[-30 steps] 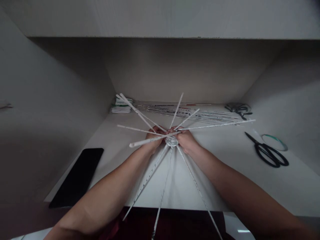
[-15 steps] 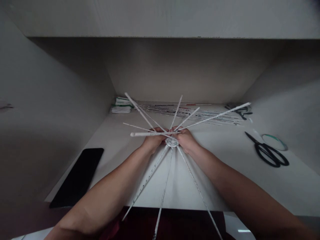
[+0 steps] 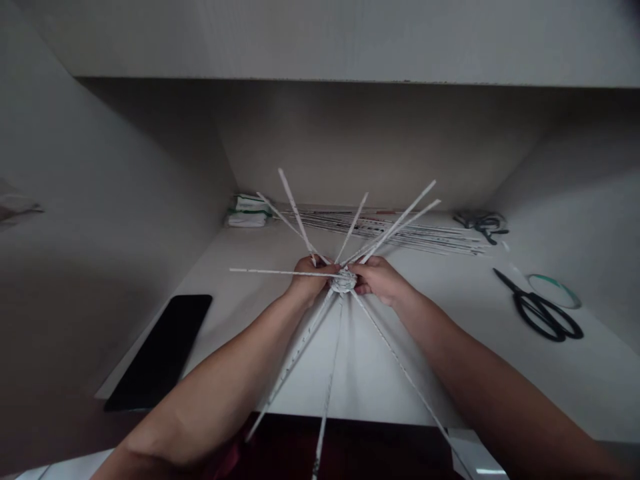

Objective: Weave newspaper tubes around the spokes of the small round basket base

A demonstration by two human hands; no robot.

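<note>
Between my two hands is a small round woven base (image 3: 343, 281) made of white paper tubes, with several long paper tubes (image 3: 327, 393) spreading out from it like spokes. My left hand (image 3: 311, 275) is closed on the base's left side, its thumb near the centre. Closed on the right edge is my right hand (image 3: 376, 277), its fingers at the roots of the upper-right tubes. Some spokes point away toward the back; others slope down toward me past the table edge. Parts of the fingers are hidden behind the weave.
Behind my hands lies a pile of loose paper tubes (image 3: 420, 237). A white and green packet (image 3: 250, 210) stands at the back left, a black flat object (image 3: 160, 353) at left. On the right are black scissors (image 3: 543, 310), a tape roll (image 3: 555, 290) and a dark tangled item (image 3: 483, 223).
A thick tube that lay across toward the left now points up and right beside another spoke. My right hand has shifted slightly right. The view has shifted a little.
</note>
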